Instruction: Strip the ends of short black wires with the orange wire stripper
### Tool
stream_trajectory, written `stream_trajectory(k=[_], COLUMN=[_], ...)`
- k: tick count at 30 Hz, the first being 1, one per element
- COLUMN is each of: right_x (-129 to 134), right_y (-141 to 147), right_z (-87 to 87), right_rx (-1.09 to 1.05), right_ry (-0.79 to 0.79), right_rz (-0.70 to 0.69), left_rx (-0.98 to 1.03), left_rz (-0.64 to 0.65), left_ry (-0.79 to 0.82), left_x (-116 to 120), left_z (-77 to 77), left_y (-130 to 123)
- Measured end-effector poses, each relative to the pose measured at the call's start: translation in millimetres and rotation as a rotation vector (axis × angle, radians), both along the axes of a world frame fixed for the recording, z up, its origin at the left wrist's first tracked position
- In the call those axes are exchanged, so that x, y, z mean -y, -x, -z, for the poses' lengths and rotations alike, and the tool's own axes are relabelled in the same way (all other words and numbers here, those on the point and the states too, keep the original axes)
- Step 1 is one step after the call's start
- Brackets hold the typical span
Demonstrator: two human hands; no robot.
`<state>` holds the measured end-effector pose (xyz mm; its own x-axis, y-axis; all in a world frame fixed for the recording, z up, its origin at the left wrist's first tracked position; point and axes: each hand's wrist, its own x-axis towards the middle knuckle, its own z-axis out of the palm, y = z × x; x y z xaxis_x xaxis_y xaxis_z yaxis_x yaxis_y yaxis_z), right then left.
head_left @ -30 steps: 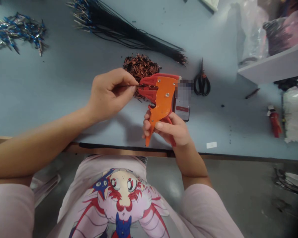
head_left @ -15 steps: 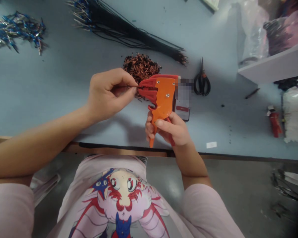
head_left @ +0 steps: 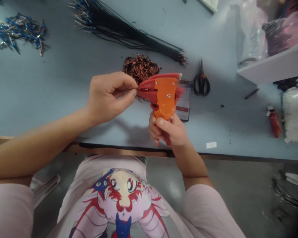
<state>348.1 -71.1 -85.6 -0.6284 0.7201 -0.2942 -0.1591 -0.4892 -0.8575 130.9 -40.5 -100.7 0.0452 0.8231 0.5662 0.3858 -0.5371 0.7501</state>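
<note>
Held in my right hand is an orange and red wire stripper, its handles squeezed together and its red jaws pointing left. My left hand pinches a thin dark wire between thumb and forefinger, right at the mouth of those jaws. Most of the wire is hidden by the fingers. Behind the jaws lies a heap of short copper-coloured and black wire scraps, partly covered by the tool.
A long bundle of black wires with blue ends stretches across the back. Blue-and-silver connectors are piled at far left. Black scissors and a phone lie right of the tool. A red-handled tool sits farther right, below a shelf.
My right hand has squeezed the stripper's handles together, and a red part now sticks out at the tool's back. My left hand has stayed nearly in place at the jaws.
</note>
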Motion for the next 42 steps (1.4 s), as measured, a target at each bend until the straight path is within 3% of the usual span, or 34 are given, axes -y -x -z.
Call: stream_trajectory(k=[4, 7, 9, 11, 14, 17, 20, 22, 24, 27, 29, 34, 38, 42], right_x=[-7, -11, -13, -13, -7, -1, 1, -1, -3, -6, -6, -2, -2, -15], right_y=[-10, -20, -24, -23, -13, 1, 9, 7, 2, -4, -5, 1, 1, -17], right_z=[4.2, 1.6, -1.8, -4.2, -2.0, 7.2, 14.9, 15.2, 11.9, 5.7, 4.2, 10.2, 9.4, -0.2], right_rx=[-0.011, 0.084, 0.319, 0.641, 0.973, 1.107, 1.117, 1.040, 0.954, 0.869, 0.823, 0.792, 0.854, 1.025], right_ry=[-0.087, -0.182, -0.366, -0.677, -1.145, -1.343, -1.328, -1.306, -1.311, -1.316, -1.325, -1.379, -1.353, -1.277], right_rz=[-0.031, 0.071, 0.191, 0.251, 0.111, -0.123, -0.283, -0.309, -0.194, 0.130, 0.259, 0.315, 0.269, 0.333], left_rx=[0.035, -0.011, -0.045, -0.096, -0.161, -0.233, -0.371, -0.441, -0.472, -0.488, -0.513, -0.576, -0.572, -0.493], left_rz=[-0.051, -0.115, -0.152, -0.195, -0.289, -0.320, -0.236, -0.166, -0.110, -0.063, -0.032, 0.052, 0.081, -0.109], left_ry=[-0.004, -0.004, -0.050, -0.169, -0.372, -0.474, -0.578, -0.623, -0.667, -0.710, -0.717, -0.724, -0.708, -0.676], left_x=[-2, -5, -6, -8, -12, -15, -15, -13, -11, -7, -3, 6, 5, -16], left_z=[-0.1, -0.2, 0.0, 0.4, 1.2, 1.6, 2.4, 3.9, 6.2, 10.0, 11.5, 10.6, 10.7, 9.3], left_y=[2, 5, 7, 10, 15, 19, 20, 17, 13, 6, 2, -6, -7, 14])
